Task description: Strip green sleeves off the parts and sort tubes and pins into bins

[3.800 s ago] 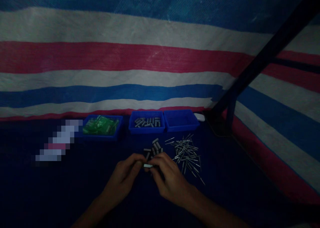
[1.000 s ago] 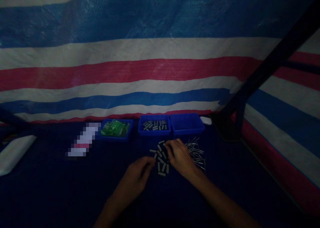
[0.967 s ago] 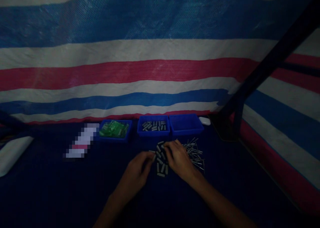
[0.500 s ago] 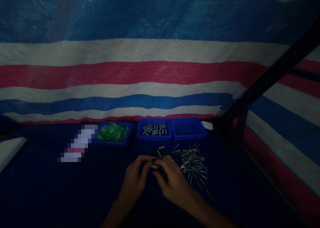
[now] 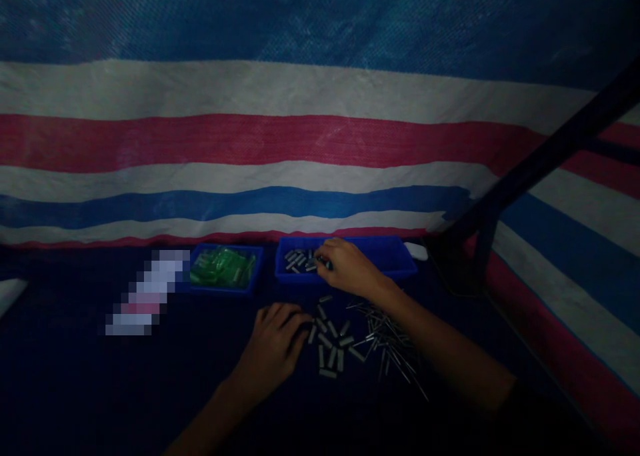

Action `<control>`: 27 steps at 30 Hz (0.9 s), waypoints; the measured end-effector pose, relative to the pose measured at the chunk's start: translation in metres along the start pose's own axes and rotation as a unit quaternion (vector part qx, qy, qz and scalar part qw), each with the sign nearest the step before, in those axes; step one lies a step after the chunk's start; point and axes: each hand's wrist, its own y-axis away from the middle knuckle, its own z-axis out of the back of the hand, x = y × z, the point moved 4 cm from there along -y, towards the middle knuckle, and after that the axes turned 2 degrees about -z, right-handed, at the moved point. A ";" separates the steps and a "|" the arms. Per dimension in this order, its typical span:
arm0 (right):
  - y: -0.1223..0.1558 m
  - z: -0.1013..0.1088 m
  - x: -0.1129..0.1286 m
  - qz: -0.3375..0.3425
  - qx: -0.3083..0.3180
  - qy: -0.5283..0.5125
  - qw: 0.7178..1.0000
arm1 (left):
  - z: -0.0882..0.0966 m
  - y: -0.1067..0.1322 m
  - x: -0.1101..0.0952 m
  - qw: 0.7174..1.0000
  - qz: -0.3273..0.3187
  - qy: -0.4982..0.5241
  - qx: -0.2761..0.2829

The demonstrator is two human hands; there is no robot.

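My right hand [image 5: 345, 264] reaches over the middle blue bin [image 5: 300, 279], its fingers curled together among short metal pieces [image 5: 296, 259]; what is between them is too dark to make out. On the dark table, my left hand [image 5: 277, 336] rests with fingers bent and the thumb apart, holding nothing that I can see. Its fingertips are beside a loose spread of short, light grey cylindrical pieces [image 5: 325, 340]. Right of these lies a pile of thin metal rods [image 5: 385, 339], partly covered by my right forearm.
At the left stands a blue bin [image 5: 250, 287] with green plastic packaging [image 5: 225, 267]. Another blue bin [image 5: 390, 253] adjoins the middle one, beside a small white object [image 5: 417, 251]. Striped sheeting [image 5: 280, 143] hangs behind; a dark slanted frame bar [image 5: 540, 156] is at right.
My hands have come apart. The right moved up to the middle bin, while the left moved slightly left and stayed low. Several short pieces now lie spread where both hands were.
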 end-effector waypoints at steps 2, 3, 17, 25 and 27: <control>-0.016 -0.009 -0.003 0.022 0.053 0.011 0.998 | -0.001 0.002 0.004 1.000 0.001 -0.006 0.011; -0.023 -0.014 -0.004 0.034 0.080 0.017 0.996 | -0.002 0.003 0.005 1.000 0.008 -0.005 0.013; -0.042 -0.036 0.005 0.126 0.156 -0.018 0.980 | -0.001 0.008 0.012 0.998 0.050 0.026 0.004; -0.043 -0.044 -0.005 0.144 0.171 -0.026 0.974 | -0.003 0.008 0.014 0.998 0.062 0.025 0.009; -0.044 -0.043 -0.005 0.131 0.173 -0.017 0.976 | -0.003 0.008 0.014 0.998 0.059 0.020 0.003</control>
